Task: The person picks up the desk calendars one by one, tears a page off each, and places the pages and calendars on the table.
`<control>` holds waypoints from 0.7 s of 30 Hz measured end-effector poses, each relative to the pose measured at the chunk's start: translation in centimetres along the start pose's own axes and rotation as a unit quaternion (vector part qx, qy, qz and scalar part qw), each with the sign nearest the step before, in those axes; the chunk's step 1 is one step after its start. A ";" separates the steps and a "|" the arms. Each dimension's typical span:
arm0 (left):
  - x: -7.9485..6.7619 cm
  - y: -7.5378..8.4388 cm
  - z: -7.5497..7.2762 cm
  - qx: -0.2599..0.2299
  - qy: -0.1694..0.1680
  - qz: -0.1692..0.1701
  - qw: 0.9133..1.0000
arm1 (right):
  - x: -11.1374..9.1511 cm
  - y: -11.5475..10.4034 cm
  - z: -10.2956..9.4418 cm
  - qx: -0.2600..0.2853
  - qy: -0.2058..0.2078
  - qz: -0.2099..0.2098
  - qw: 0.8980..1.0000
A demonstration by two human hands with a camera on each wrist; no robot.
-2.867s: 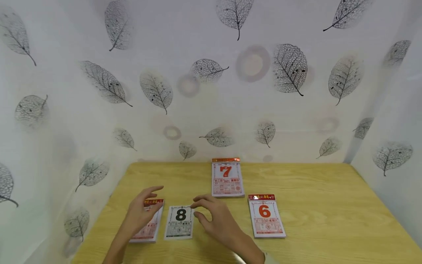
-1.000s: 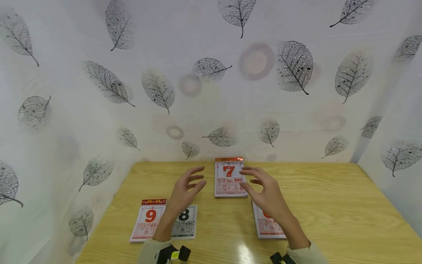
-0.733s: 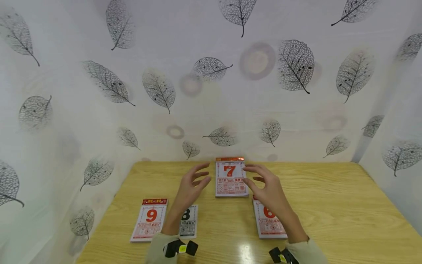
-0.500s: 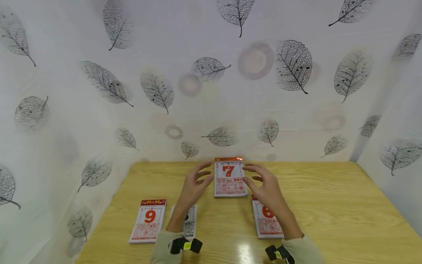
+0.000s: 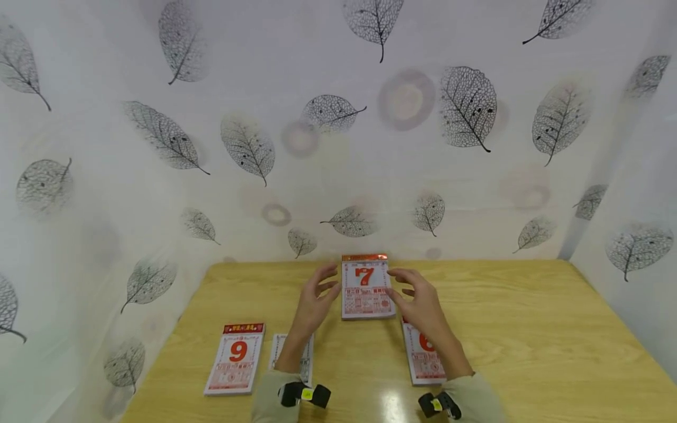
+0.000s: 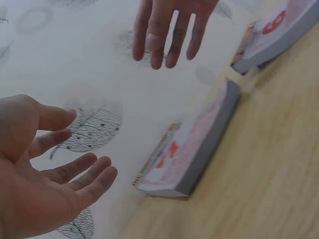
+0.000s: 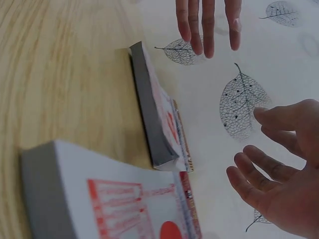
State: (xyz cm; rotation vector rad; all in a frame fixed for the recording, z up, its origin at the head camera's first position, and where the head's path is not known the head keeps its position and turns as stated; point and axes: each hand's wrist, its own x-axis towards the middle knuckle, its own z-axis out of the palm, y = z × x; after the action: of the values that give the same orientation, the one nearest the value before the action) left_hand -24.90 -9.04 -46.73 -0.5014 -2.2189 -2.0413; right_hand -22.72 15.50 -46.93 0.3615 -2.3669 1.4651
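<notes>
A thick tear-off calendar (image 5: 367,302) with a red 7 and a shiny red-gold top strip lies at the middle back of the table. My left hand (image 5: 313,305) hovers off its left side, fingers loosely bent and holding nothing. On the other side, my right hand (image 5: 420,302) hovers with thumb and fingers apart, overlapping the pad's right edge in the head view. Both wrist views show a gap between the hands and the calendar (image 7: 154,112). Below my right hand lies a second calendar (image 5: 423,358) with a red 6, partly hidden by that forearm.
A calendar with a red 9 (image 5: 235,358) lies at the front left. Beside it is a black-printed calendar sheet (image 5: 306,361), mostly covered by my left forearm. A white leaf-patterned cloth (image 5: 338,176) stands behind and beside the wooden table (image 5: 529,341).
Both hands have moved right and away from me, from around the black 8 sheet to either side of the 7 calendar. The left hand has closed in slightly on it. The calendars stay put.
</notes>
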 end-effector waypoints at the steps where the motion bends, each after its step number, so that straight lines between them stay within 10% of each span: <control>1: 0.0 -0.4 0.1 -0.004 0.001 -0.003 1.000 | 0.0 0.2 0.1 0.001 -0.002 0.006 1.000; 21: -0.5 -3.0 1.4 0.116 -0.020 -0.110 0.987 | 0.1 2.3 2.4 -0.068 -0.055 0.088 0.992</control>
State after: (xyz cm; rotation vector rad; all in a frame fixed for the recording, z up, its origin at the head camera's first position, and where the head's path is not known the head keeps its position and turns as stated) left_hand -25.13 -7.92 -49.90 -0.2900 -2.5954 -1.8405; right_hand -24.02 14.40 -49.80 0.2076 -2.6297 1.3783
